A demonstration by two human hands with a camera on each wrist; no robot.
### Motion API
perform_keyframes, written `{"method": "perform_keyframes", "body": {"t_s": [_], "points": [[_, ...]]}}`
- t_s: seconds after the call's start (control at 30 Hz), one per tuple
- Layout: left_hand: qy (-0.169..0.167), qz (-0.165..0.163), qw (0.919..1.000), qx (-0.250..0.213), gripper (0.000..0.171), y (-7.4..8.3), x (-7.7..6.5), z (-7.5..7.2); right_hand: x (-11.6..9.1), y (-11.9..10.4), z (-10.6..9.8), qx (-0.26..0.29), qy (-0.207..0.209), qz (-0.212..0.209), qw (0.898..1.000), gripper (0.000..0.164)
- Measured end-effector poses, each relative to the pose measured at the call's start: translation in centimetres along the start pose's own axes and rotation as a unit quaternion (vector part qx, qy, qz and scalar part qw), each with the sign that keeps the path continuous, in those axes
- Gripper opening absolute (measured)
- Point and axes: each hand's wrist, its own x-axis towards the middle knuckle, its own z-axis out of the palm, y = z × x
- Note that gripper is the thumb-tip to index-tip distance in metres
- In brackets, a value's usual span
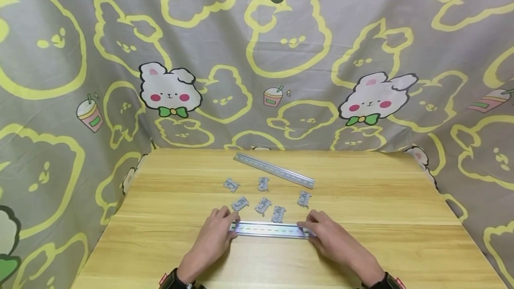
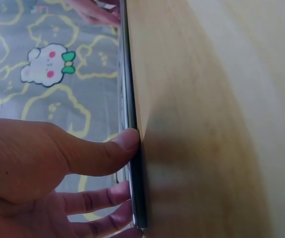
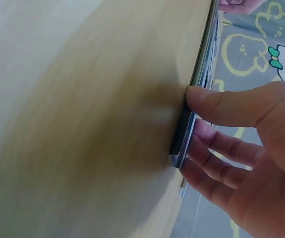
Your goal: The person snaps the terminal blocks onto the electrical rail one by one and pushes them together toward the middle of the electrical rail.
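A slotted metal DIN rail [image 1: 269, 229] lies lengthwise across the near part of the table, its shiny slotted face up. My left hand [image 1: 214, 232] grips its left end, with the thumb [image 2: 127, 140] against the near edge and the fingers at the far edge. The right end is pinched by my right hand [image 1: 327, 235] in the same way, the thumb [image 3: 198, 96] pressed on the near side. Just beyond the rail lie several small grey terminal blocks [image 1: 263, 206], loosely scattered; the closest one [image 1: 278, 214] sits right by the rail's far edge.
A second slotted rail [image 1: 275, 171] lies slanted behind the blocks, its right end nearer to me. The wooden table [image 1: 160, 191] meets a grey curtain [image 1: 241, 101] with rabbit prints at the back and sides.
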Motion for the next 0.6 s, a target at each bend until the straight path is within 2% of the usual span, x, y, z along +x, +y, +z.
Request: {"method": "perform_keyframes", "body": {"t_s": [0.43, 0.6], "points": [[-0.008, -0.001, 1.0000, 0.004, 0.033, 0.29, 0.29, -0.37, 0.15, 0.38, -0.03, -0.003, 0.006, -0.005, 1.000, 0.038], [-0.004, 0.002, 1.0000, -0.001, 0.032, 0.11, 0.24, -0.26, 0.76, -0.20, -0.22, 0.024, 0.006, 0.017, 1.000, 0.035]]}}
